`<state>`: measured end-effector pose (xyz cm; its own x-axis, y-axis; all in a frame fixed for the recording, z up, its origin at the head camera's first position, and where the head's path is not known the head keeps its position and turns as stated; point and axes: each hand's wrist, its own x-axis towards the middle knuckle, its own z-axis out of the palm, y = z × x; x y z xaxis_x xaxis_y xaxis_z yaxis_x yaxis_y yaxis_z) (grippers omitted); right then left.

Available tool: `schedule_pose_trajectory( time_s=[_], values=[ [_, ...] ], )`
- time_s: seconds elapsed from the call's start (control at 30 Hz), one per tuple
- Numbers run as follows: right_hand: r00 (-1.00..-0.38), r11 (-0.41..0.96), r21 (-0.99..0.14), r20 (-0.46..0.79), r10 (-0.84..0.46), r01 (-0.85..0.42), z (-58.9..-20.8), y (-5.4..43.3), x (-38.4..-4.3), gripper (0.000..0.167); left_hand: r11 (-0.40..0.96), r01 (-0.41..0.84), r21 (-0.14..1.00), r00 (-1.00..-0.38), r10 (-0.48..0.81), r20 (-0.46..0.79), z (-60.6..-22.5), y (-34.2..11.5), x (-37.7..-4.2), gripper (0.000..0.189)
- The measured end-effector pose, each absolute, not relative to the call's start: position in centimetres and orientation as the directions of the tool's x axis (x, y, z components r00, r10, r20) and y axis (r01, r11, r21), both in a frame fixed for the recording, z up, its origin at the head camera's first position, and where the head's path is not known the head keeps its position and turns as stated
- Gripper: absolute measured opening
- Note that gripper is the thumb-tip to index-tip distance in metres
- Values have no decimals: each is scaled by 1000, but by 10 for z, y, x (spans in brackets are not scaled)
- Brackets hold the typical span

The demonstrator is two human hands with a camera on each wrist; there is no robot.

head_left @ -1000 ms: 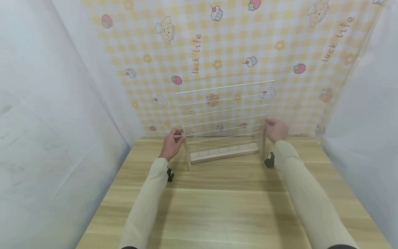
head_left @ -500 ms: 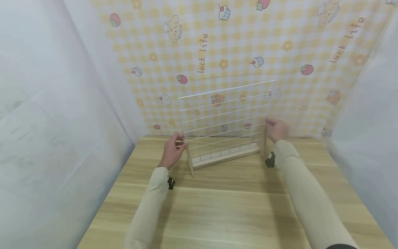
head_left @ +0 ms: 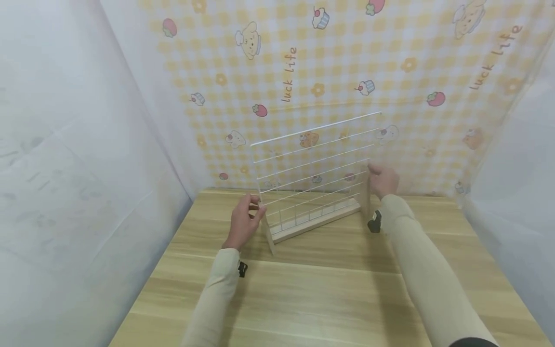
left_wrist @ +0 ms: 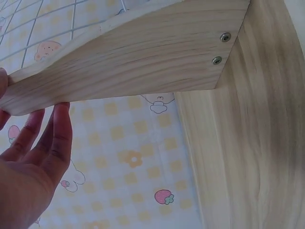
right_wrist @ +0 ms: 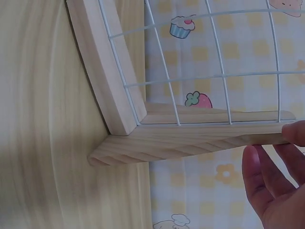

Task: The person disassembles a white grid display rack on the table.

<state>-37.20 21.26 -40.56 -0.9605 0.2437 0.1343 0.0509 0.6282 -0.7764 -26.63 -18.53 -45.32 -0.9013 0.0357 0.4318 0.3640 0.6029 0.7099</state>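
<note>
A wire-grid rack stands on the table, its white wire grid (head_left: 316,129) upright between two wooden side panels. A wooden bar (head_left: 318,224) runs along the bottom. The left end sits nearer to me than the right. My left hand (head_left: 244,222) pinches the upper end of the left side panel (left_wrist: 133,59), with the thumb on one edge and fingers on the other. Two metal screws (left_wrist: 225,37) show on that panel's outer face. My right hand (head_left: 385,181) pinches the top of the right side panel (right_wrist: 186,143) in the same way.
The wood-grain table (head_left: 312,299) meets a yellow checked cloth (head_left: 347,58) with cartoon prints behind the rack. White sheets hang at the left (head_left: 78,159) and right (head_left: 516,168). A black wrist device (head_left: 375,221) sits under the right sleeve.
The rack's left end has swung toward me together with my left hand, so the rack stands more slanted. My right hand stays nearly in place at the right panel. The view has shifted slightly.
</note>
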Motion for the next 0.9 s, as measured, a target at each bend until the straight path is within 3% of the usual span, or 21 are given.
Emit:
schedule_pose_trajectory(
  time_s=[0.2, 0.63, 0.9],
  values=[
    [-969, 686, -728, 179, 167, -16, -412, 214, -376, 55, 601, 383, 702, -886, 22, 464, -456, -181, -258, 26],
    [-997, 663, -744, 47, -66, -79, -400, 199, -365, 80, 620, 399, 676, -855, -16, 519, -457, -181, -255, 23],
    [-986, 554, -825, 164, 45, -112, -393, 177, -353, 87, 635, 386, 669, -856, -22, 516, -458, -178, -254, 30]
  ],
)
